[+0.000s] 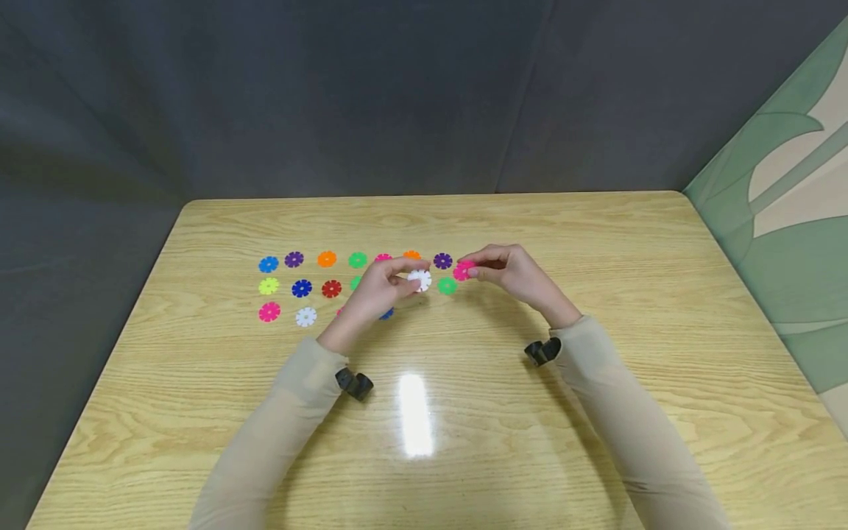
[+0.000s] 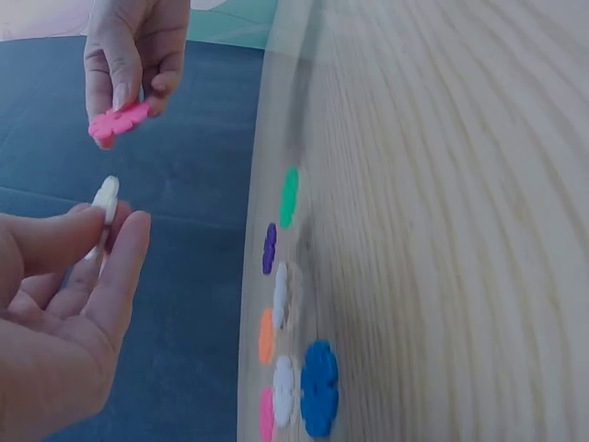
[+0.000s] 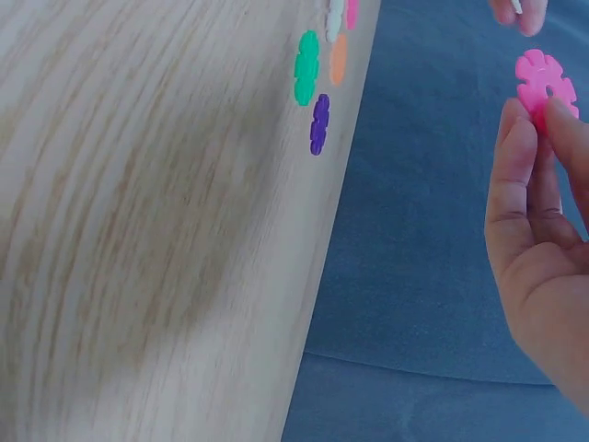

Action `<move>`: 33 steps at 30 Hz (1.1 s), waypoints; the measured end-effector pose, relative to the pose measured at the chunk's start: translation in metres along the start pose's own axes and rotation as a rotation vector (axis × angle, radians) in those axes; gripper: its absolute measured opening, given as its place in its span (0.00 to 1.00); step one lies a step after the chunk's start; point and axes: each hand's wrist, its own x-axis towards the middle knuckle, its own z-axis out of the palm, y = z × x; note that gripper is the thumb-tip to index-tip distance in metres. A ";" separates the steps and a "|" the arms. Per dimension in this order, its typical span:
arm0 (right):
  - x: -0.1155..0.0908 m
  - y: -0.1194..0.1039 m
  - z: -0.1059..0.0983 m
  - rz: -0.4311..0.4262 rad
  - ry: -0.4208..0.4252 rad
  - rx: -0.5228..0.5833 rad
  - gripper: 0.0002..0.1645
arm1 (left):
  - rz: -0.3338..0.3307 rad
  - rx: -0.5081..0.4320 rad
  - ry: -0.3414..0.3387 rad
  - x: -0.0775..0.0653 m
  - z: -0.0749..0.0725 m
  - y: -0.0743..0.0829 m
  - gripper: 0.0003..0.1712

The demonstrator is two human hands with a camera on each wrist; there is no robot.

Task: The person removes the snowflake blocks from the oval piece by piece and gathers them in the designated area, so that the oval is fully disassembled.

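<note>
Between thumb and fingers my left hand (image 1: 382, 289) pinches a white notched plastic disc (image 1: 421, 280), raised above the tabletop in the left wrist view. To its right, my right hand (image 1: 510, 271) pinches a pink notched disc (image 3: 545, 85), held up with its flat face showing in the right wrist view. A small gap separates the two discs. Below them on the table lie a green disc (image 1: 447, 285) and a purple disc (image 1: 442, 260). My left hand and forearm partly cover several discs in the rows behind.
Rows of flat notched discs spread to the left, among them a blue disc (image 1: 268, 264), a red disc (image 1: 332, 288) and a white disc (image 1: 305, 316). They lie on a wooden table (image 1: 662, 294). A dark curtain (image 1: 424, 96) hangs behind the far edge, and a leaf-patterned surface (image 1: 795, 191) borders the right.
</note>
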 end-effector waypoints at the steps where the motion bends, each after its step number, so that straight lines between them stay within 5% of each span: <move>1: 0.000 0.000 0.000 0.007 0.000 -0.003 0.15 | -0.012 0.014 0.001 0.000 -0.001 -0.001 0.21; 16: 0.003 0.006 0.005 0.136 -0.066 0.057 0.17 | -0.157 0.031 -0.018 0.001 0.001 -0.013 0.16; 27: 0.003 0.010 0.008 0.184 -0.114 0.036 0.18 | -0.124 0.171 0.025 0.002 0.001 -0.017 0.15; 33: 0.003 0.011 0.010 0.214 -0.143 0.055 0.20 | -0.183 0.183 0.009 0.004 -0.001 -0.019 0.16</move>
